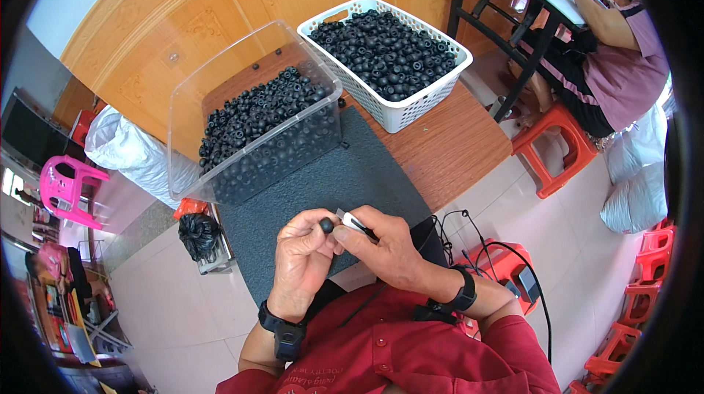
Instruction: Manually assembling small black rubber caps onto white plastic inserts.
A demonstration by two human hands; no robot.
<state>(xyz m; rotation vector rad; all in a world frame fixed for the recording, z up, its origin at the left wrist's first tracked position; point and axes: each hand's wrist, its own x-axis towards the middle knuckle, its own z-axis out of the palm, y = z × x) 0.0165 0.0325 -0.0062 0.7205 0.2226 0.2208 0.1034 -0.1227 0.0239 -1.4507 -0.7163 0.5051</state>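
Close in front of my body, my left hand (302,253) pinches a small round black part (326,226), rubber or plastic by its look, between thumb and fingers. My right hand (394,247) grips a white-handled utility knife (352,222), whose short blade points toward the left fingers. The right thumb reaches across beside the black part; whether the blade touches it I cannot tell. Both hands are above the near edge of a dark grey mat (374,174). Beyond them stands a clear plastic bin (253,181), partly filled with similar black parts (271,112).
A white perforated basket (433,93), heaped with black parts, sits on the brown wooden table (469,141). Cables (477,247) hang by a red stool (506,266) at my right. A black bag (199,236) is at the left. Another person (616,64) sits at the far right.
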